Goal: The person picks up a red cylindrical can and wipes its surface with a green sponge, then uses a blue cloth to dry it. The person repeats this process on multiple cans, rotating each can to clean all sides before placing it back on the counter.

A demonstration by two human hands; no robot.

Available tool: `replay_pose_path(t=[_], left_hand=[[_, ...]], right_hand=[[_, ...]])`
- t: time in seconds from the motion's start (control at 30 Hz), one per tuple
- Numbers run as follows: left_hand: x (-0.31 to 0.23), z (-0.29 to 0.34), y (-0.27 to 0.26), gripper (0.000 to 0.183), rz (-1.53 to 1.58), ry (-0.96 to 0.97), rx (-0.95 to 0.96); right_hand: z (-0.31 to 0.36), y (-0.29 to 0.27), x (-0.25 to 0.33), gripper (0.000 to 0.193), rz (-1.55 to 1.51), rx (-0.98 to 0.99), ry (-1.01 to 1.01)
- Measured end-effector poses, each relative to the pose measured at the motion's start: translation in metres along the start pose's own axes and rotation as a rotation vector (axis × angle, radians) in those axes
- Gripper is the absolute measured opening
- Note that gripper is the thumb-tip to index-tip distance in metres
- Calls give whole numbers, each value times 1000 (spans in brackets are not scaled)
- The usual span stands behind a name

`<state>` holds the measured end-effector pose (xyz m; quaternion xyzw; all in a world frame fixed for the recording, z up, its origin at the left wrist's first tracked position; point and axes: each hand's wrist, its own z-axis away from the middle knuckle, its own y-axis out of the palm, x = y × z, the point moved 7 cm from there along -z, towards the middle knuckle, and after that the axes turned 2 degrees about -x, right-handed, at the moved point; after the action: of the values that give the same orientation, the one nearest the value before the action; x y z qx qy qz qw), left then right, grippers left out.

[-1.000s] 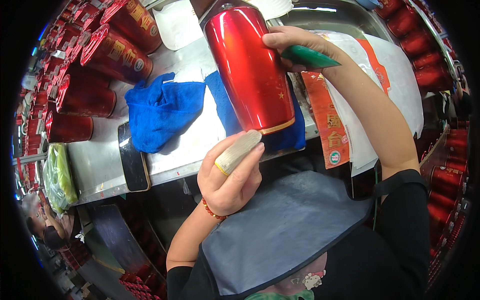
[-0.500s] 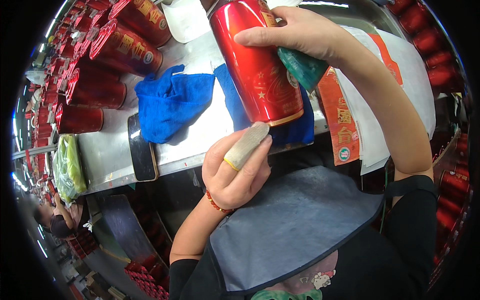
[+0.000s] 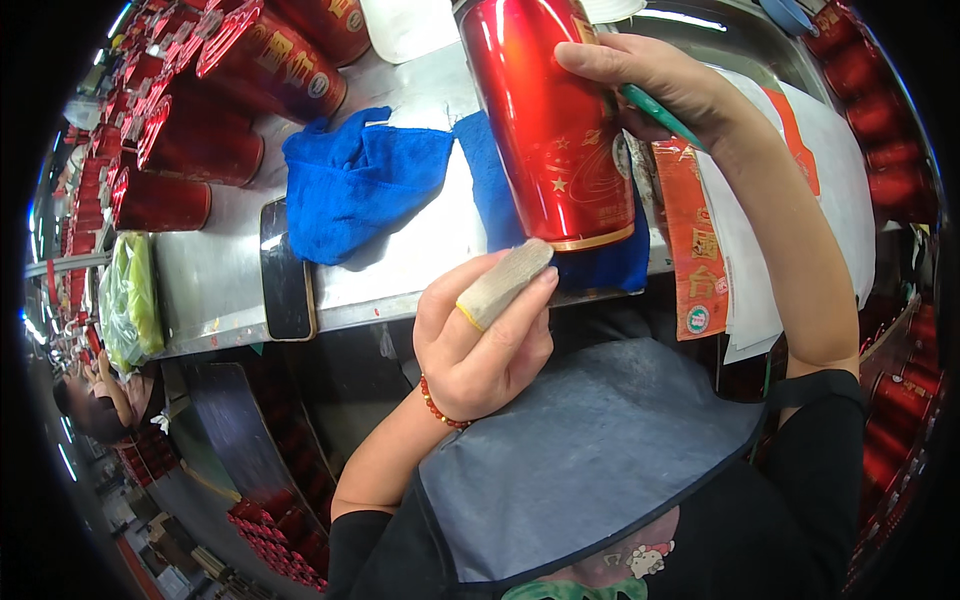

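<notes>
A glossy red canister (image 3: 560, 130) with gold stars and a gold base rim is held tilted over the metal table. My right hand (image 3: 665, 85) grips its upper right side, thumb across the front. Tucked in that same hand is a thin green piece (image 3: 662, 118), seen nearly edge-on; its kind is unclear. My left hand (image 3: 485, 330) is at the canister's base, fingers curled and pressed together. A beige cloth finger sleeve (image 3: 505, 285) covers one finger, its tip touching the rim. Whether those fingers hold anything is hidden. Behind the canister lies a blue cloth (image 3: 485, 165).
Another blue cloth (image 3: 360, 185) lies crumpled left of the canister, beside a dark phone (image 3: 285, 285). Several red canisters (image 3: 270, 65) crowd the far left. White sheets (image 3: 755, 255) and a red printed strip (image 3: 695, 260) hang over the right edge. A person (image 3: 100, 400) is at far left.
The view has shifted a little. The canister has moved slightly right and turned, with its emblem nearer the right edge. The green piece now appears much narrower. My left fingertip stays at the rim.
</notes>
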<state>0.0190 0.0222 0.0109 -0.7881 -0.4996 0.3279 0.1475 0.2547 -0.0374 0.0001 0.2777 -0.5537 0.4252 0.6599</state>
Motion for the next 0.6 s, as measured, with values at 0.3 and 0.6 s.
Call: replay_pose_path(t=[0.3, 0.6], left_hand=[[-4, -6, 6, 39, 60, 92, 10], [-13, -16, 11, 38, 41, 136, 57]], right_hand=[[-12, -18, -17, 78, -45, 32, 22], [-15, -3, 7, 79, 148, 46, -14]])
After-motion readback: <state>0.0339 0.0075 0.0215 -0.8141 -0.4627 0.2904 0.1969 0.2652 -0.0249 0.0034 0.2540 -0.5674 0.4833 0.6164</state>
